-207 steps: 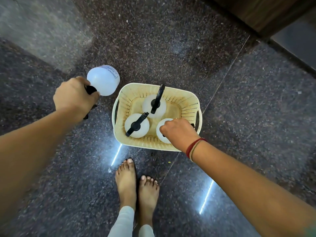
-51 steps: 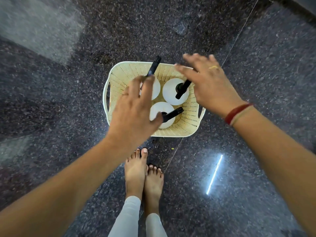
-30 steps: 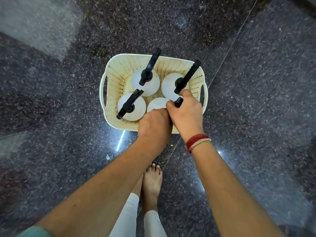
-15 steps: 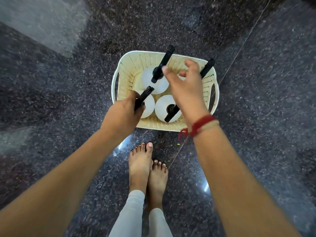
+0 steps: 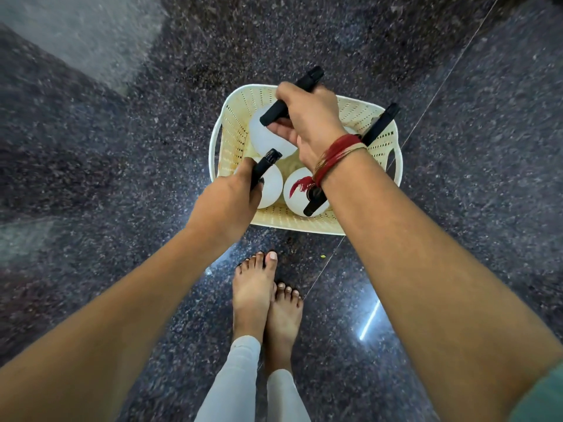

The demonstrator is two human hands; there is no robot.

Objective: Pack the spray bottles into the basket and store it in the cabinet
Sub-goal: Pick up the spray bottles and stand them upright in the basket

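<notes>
The right hand (image 5: 307, 123), open over the basket (image 5: 304, 225) half a second ago, now closes on the far-left spray bottle (image 5: 265, 138) by its black head. The left hand (image 5: 228, 199) still grips the near-left bottle (image 5: 272, 184). All four bottles stand inside, so carrying comes next.

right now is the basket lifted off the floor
No, the basket sits on the floor while the left hand and right hand each grip a spray bottle's black head.
</notes>
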